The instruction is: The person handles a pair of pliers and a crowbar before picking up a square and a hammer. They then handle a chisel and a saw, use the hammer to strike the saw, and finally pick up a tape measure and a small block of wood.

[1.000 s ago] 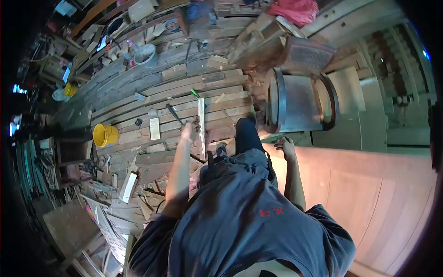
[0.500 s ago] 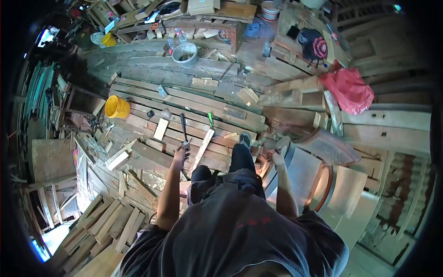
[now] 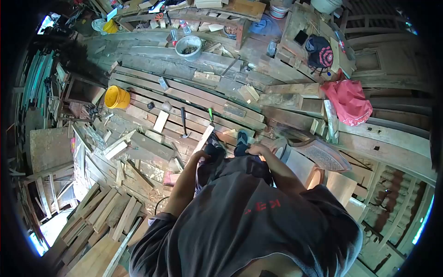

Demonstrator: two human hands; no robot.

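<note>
My left hand (image 3: pixel 201 155) is at my left thigh, its fingers closed on the dark trousers. On the other thigh, my right hand (image 3: pixel 258 149) also has its fingers closed on the cloth. A claw hammer (image 3: pixel 183 123) with a dark handle lies on the planks ahead of my left hand, apart from it, its metal head towards me. To its right is a green-handled tool (image 3: pixel 211 114). A pale wood strip (image 3: pixel 203 139) lies between the hammer and my feet. A short pale block (image 3: pixel 161 121) rests left of the hammer.
A yellow bucket (image 3: pixel 117 97) stands at the left of the planks, and a grey tub (image 3: pixel 188 47) is farther ahead. Offcuts (image 3: pixel 109 213) are piled at lower left. At right are a curved wooden piece (image 3: pixel 323 153) and a red bag (image 3: pixel 348 102).
My left hand has left the hammer head and moved right to my thigh. My right hand has come in from the right to my other thigh. Both feet now show.
</note>
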